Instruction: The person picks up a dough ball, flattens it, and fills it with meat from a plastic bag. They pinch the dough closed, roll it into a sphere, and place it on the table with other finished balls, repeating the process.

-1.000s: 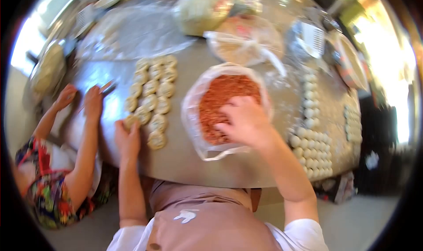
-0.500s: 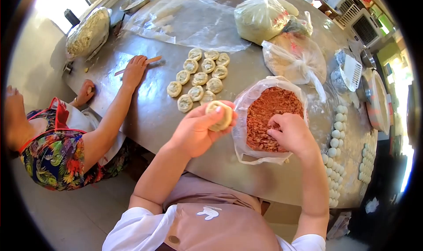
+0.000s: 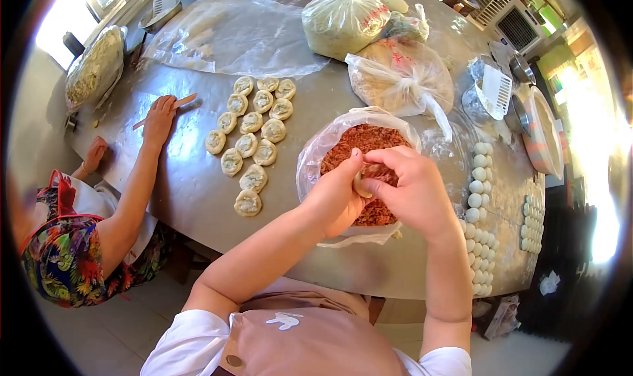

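Observation:
Over the plastic-lined bowl (image 3: 306, 167) of reddish crumbly filling (image 3: 356, 138), my two hands meet around one dough piece (image 3: 362, 185). My left hand (image 3: 337, 196) is closed around it from the left. Thumb and fingers of my right hand (image 3: 410, 186) are bent onto it from the right. Only a small pale edge of the dough shows; my fingers cover the rest, and whatever is inside it cannot be made out. To the left of the bowl, several flat dough rounds (image 3: 251, 123) with pale swirled centres lie in slanting rows on the metal table (image 3: 191, 178).
At left, another person's hand (image 3: 160, 115) rests on a wooden stick (image 3: 186, 101). Tied plastic bags (image 3: 403, 79) stand behind the bowl. White dough balls (image 3: 475, 200) line the right side, near a large basin (image 3: 544, 133). A plastic sheet (image 3: 231, 36) lies at the back.
My left hand has brought the dough piece over the bowl. My right hand has risen from the filling and closed on the dough. The view has shifted to the right.

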Tool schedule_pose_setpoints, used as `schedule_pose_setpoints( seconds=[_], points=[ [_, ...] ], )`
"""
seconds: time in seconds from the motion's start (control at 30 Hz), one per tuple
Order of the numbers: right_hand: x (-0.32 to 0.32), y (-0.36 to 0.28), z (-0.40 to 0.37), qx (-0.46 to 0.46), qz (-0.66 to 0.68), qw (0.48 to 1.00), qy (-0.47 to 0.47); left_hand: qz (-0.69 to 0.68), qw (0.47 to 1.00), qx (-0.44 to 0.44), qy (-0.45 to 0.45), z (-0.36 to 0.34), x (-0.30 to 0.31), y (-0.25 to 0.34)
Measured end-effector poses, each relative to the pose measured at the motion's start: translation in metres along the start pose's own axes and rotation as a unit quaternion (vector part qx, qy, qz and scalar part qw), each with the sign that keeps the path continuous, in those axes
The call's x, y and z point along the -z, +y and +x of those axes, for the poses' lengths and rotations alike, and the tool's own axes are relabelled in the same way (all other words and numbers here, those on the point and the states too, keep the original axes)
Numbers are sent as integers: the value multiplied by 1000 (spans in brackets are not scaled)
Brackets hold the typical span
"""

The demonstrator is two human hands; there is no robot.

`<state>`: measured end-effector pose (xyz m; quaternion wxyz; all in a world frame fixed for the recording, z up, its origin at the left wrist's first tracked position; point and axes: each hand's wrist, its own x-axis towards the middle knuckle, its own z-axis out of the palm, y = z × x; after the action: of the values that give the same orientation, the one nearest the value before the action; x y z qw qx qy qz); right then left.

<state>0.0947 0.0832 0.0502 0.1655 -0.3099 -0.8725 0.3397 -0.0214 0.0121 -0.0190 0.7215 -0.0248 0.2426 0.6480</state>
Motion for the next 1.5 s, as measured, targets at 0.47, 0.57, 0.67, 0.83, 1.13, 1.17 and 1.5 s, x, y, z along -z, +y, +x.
schedule_pose_setpoints(
  seconds=[0.47, 0.57, 0.67, 0.83, 1.13, 1.17, 1.5],
  points=[
    [-18, 5, -7, -103, 216, 970, 37, 64, 997, -22, 44, -4, -2, 0],
    [-15, 13, -10, -86, 232, 967, 55, 30, 998, -25, 48, -3, 5, 0],
    [-10, 22, -14, -49, 115, 990, 72, 7, 996, -28, 85, -5, 4, 4],
    [-11, 12, -19, 41, -84, 993, 70, -16, 999, -22, 37, -1, 17, 2],
    [-27, 18, -19, 62, -71, 987, 127, 3, 995, -58, 84, -2, 5, -7],
    [-25, 16, -21, 44, -59, 988, 137, 10, 993, -59, 98, -3, 2, -6],
    [-10, 25, -23, 39, -80, 990, 113, -5, 997, -39, 61, -10, 3, 9]
  ],
)
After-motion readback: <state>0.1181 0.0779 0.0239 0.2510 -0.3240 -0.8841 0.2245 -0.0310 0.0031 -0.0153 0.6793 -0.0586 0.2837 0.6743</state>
